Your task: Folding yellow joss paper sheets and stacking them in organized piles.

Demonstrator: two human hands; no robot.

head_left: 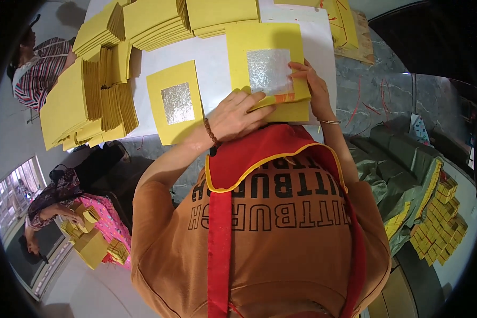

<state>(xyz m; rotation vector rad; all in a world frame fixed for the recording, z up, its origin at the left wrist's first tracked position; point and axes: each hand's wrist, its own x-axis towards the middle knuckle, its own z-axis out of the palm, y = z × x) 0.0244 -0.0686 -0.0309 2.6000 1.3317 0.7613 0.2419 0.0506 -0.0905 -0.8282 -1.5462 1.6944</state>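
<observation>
Right in front of me, a yellow paper sheet with a square of silver foil (270,66) lies over other yellow paper, whose edge shows below it. A strip with orange-red print runs along its near side. My left hand (239,114), with a beaded bracelet on its wrist, curls its fingers on the sheet's near left corner. At the right edge my right hand (315,87) has its fingers apart, the tips resting on the paper near the foil; its wrist wears a bangle. Another foil-square yellow sheet (156,87) lies to the left, beside my left forearm.
Several yellow paper stacks (153,26) line the far and left sides of the white table (217,58). A tied yellow bundle (342,24) stands far right. Two people (42,74) are at the left, one handling yellow paper. Bundles (440,225) are piled lower right.
</observation>
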